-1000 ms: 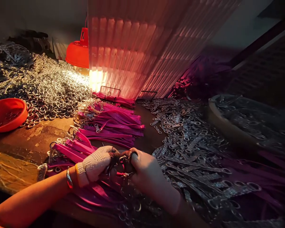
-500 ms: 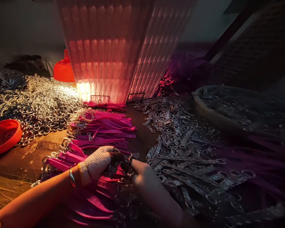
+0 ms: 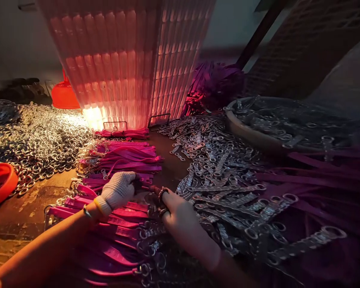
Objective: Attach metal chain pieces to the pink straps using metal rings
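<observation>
Left hand (image 3: pixel 120 190) and right hand (image 3: pixel 180 218) close together over magenta straps (image 3: pixel 120 232)

Nearest, the magenta straps fan across the tabletop (image 3: pixel 39 200) in rows, many with metal rings (image 3: pixel 145 242) at their right ends. A large ringed fitting lies at the lower right, beside dim purple straps (image 3: pixel 312 180).

Above the front straps, the left hand, in a pale dotted glove with a yellow cuff and a bracelet (image 3: pixel 87 211) below it, has its fingers curled by a dark area; whether its grip is closed on anything cannot be told. The right hand, just apart from it, bends its fingers around dark, ring-like shapes (image 3: pixel 163 195); shadow hides whether that grip holds a piece.

Beyond the hands lies a second group of magenta straps (image 3: pixel 126 156), with light-coloured rings at their left ends. To the left are a red bowl (image 3: pixel 12 180) and a heap of metal rings (image 3: pixel 48 140); to the right, flat metal fittings (image 3: pixel 216 168) spread towards a round basin (image 3: pixel 243 130).

Farthest back, a red lamp (image 3: pixel 63 96) glows beside a ribbed translucent panel (image 3: pixel 108 76), with a purple bundle (image 3: pixel 217 80) to the panel's right.
</observation>
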A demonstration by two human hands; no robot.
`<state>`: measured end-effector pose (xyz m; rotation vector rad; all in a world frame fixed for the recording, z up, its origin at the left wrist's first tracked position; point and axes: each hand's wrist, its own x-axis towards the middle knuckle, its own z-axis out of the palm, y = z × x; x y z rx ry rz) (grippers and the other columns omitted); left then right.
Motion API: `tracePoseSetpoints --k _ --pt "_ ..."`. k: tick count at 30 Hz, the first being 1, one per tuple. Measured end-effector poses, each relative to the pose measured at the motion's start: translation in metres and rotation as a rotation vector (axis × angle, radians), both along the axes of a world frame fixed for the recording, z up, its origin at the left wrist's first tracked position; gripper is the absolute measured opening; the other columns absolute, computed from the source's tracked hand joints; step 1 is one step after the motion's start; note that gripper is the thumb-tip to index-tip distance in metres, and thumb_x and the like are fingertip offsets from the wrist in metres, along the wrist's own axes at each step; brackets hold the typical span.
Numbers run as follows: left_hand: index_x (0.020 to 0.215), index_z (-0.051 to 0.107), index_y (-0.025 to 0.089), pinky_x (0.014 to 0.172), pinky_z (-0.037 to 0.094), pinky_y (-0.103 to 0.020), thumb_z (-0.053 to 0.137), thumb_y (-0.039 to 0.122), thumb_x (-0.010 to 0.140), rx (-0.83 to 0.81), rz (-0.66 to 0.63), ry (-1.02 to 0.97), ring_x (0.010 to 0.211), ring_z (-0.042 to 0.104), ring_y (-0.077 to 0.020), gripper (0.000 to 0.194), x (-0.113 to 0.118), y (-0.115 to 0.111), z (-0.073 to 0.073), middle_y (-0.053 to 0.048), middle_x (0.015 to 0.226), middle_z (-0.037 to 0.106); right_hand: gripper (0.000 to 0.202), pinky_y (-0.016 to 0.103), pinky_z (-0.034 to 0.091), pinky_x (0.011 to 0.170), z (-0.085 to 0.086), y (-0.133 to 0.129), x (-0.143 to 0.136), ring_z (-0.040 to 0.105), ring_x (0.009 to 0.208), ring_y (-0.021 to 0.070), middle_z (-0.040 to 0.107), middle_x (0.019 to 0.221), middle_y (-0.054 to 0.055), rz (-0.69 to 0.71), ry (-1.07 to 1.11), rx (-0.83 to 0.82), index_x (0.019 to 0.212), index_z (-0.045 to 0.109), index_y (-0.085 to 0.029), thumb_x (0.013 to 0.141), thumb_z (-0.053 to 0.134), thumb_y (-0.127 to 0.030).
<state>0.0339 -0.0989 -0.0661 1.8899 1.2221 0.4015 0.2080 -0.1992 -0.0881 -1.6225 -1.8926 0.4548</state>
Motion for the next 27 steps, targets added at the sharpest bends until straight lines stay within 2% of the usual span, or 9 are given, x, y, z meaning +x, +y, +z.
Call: tracePoseSetpoints --k 3,6,10,14,18,20,23,25,27 --pt "0.082 0.062 0.017 0.04 0.031 -0.02 0.059 0.043 0.085 -0.318 0.089 -0.239 0.041 0.04 -0.0093 0.027 -0.032 -0.025 0.011 0.003 0.052 0.05 0.038 0.028 0.043 0.071 0.004 0.003 -0.013 0.058 0.082 0.0201 0.067 0.091 0.006 0.063 -0.018 0.037 0.093 0.065 -0.02 0.066 0.044 -0.003" --pt "0.075 0.057 0.016 0.036 0.024 -0.019 0.061 0.052 0.084 -0.472 0.171 -0.354 0.037 0.037 -0.0078 0.037 -0.049 -0.044 0.013 0.003 0.047 0.048 0.029 0.028 0.039 0.067 0.008 0.004 -0.03 0.056 0.074 0.0192 0.066 0.084 0.006 0.107 -0.129 0.034 0.082 0.063 -0.019 0.066 0.045 -0.003" --pt "0.071 0.055 0.016 0.036 0.027 -0.019 0.059 0.056 0.086 -0.451 0.196 -0.389 0.037 0.039 -0.0076 0.042 -0.055 -0.057 0.007 0.003 0.047 0.049 0.024 0.029 0.035 0.065 0.009 0.004 -0.049 0.055 0.07 0.0184 0.066 0.08 0.007 0.143 -0.301 0.07 0.076 0.061 -0.019 0.064 0.047 -0.003" --pt "0.075 0.058 0.015 0.04 0.031 -0.018 0.061 0.053 0.085 -0.313 0.131 -0.32 0.042 0.044 -0.0073 0.04 -0.056 -0.061 0.004 0.003 0.053 0.052 0.02 0.029 0.033 0.06 -0.001 0.002 -0.054 0.052 0.064 0.0173 0.063 0.075 0.006 0.108 -0.404 0.188 0.073 0.06 -0.018 0.064 0.049 -0.004" --pt "0.079 0.057 0.017 0.039 0.03 -0.021 0.051 0.06 0.088 -0.513 0.107 -0.342 0.038 0.041 -0.0099 0.044 -0.055 -0.064 -0.002 0.004 0.048 0.048 0.02 0.03 0.035 0.06 -0.008 -0.002 -0.053 0.051 0.065 0.0181 0.063 0.077 0.008 0.113 -0.47 0.365 0.076 0.061 -0.018 0.069 0.049 -0.003" --pt "0.077 0.057 0.017 0.043 0.033 -0.021 0.05 0.055 0.09 -0.427 0.085 -0.301 0.043 0.044 -0.0107 0.04 -0.054 -0.066 -0.006 0.003 0.051 0.051 0.021 0.03 0.037 0.06 -0.006 -0.004 -0.053 0.053 0.066 0.0185 0.064 0.078 0.008 0.119 -0.466 0.314 0.077 0.062 -0.018 0.069 0.05 -0.004" --pt "0.077 0.063 0.015 0.058 0.04 -0.021 0.054 0.034 0.089 -0.082 -0.007 -0.194 0.063 0.053 -0.0121 0.024 -0.052 -0.068 -0.01 -0.001 0.069 0.063 0.024 0.03 0.042 0.064 0.0 -0.005 -0.053 0.058 0.071 0.0204 0.067 0.083 0.009 0.081 -0.416 0.115 0.084 0.066 -0.017 0.068 0.051 -0.005" --pt "0.079 0.065 0.015 0.059 0.04 -0.021 0.054 0.028 0.088 -0.091 -0.067 -0.186 0.064 0.053 -0.0119 0.019 -0.053 -0.068 -0.012 -0.001 0.071 0.064 0.032 0.03 0.047 0.074 0.006 -0.006 -0.051 0.062 0.083 0.0222 0.069 0.094 0.011 0.077 -0.352 0.025 0.097 0.067 -0.014 0.072 0.05 -0.005" --pt "0.08 0.064 0.015 0.051 0.037 -0.02 0.054 0.033 0.089 -0.258 -0.068 -0.22 0.052 0.048 -0.0101 0.023 -0.055 -0.066 -0.012 0.002 0.06 0.057 0.042 0.03 0.047 0.085 0.013 -0.007 -0.049 0.063 0.098 0.0225 0.069 0.11 0.013 0.133 -0.29 -0.034 0.115 0.063 -0.013 0.076 0.048 -0.004"
